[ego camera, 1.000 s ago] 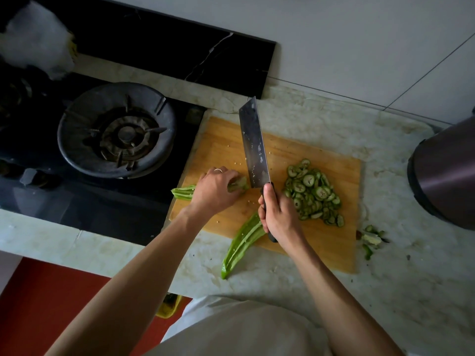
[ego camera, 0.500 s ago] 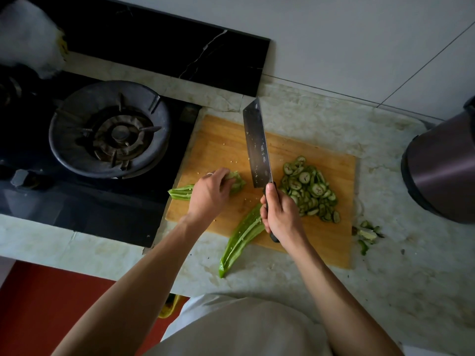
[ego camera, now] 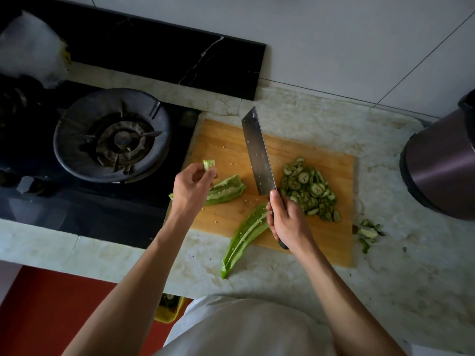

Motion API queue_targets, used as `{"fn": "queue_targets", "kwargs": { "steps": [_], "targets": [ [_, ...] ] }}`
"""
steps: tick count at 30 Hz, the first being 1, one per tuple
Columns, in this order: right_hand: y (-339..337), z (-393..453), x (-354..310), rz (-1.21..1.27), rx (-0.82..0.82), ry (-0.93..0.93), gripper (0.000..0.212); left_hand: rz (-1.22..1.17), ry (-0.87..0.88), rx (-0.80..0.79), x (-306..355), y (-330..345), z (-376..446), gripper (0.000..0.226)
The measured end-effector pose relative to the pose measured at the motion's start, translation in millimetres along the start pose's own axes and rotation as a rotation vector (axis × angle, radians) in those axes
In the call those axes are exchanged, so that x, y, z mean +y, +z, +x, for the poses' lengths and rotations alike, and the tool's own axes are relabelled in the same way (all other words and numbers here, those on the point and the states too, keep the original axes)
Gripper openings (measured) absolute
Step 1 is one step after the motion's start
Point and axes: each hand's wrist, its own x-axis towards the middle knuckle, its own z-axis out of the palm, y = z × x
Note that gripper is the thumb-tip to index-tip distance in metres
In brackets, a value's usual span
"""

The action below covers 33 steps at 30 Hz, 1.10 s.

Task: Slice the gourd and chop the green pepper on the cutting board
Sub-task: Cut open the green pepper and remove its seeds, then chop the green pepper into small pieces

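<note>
A wooden cutting board (ego camera: 331, 242) lies on the marble counter. Several round gourd slices (ego camera: 309, 190) are piled at its right. One green pepper half (ego camera: 226, 192) lies open side up on the board's left part. The other pepper half (ego camera: 244, 240) hangs over the board's front edge. My left hand (ego camera: 191, 187) is raised above the board's left edge and pinches a small cut pepper piece (ego camera: 208, 165) at its fingertips. My right hand (ego camera: 288, 219) grips the black handle of a cleaver (ego camera: 258, 155), whose blade points away over the board's middle.
A gas stove with a round burner (ego camera: 113, 134) borders the board on the left. A dark metallic pot (ego camera: 442, 170) stands at the right. Green trimmings (ego camera: 366, 232) lie on the counter right of the board. A yellow bin (ego camera: 168, 308) sits below the counter edge.
My left hand has let go of the pepper half and lifted up to the left with a small cut piece. The cleaver has stayed roughly in place.
</note>
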Motion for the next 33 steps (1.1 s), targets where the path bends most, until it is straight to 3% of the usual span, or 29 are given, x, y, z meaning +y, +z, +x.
{"fn": "queue_targets", "kwargs": {
  "steps": [4,7,11,15,21,25,27,33],
  "targets": [
    [-16,-10,7,-0.104,0.002,-0.061,0.051,0.118,-0.001,-0.026,0,-6,-22,0.018],
    [-32,-22,13,-0.164,0.029,-0.069,0.044,0.217,-0.006,-0.134,-6,3,-39,0.015],
    [-65,-44,28,-0.310,0.143,-0.101,0.055,0.249,-0.009,-0.286,-12,29,-57,0.017],
    [-105,-66,41,-0.390,0.301,-0.110,0.045,0.361,0.086,-0.352,-8,70,-63,0.021],
    [-171,-87,67,-0.398,0.444,0.108,0.052,0.645,0.170,-0.560,9,176,-78,0.027],
    [-207,-103,77,-0.353,0.528,0.199,0.042,0.816,0.250,-0.682,20,240,-96,0.030],
    [-220,-112,87,-0.336,0.540,0.242,0.043,0.878,0.292,-0.699,25,266,-108,0.021],
    [-233,-123,115,-0.277,0.560,0.274,0.050,0.943,0.349,-0.609,28,315,-125,0.023]
  ]
}}
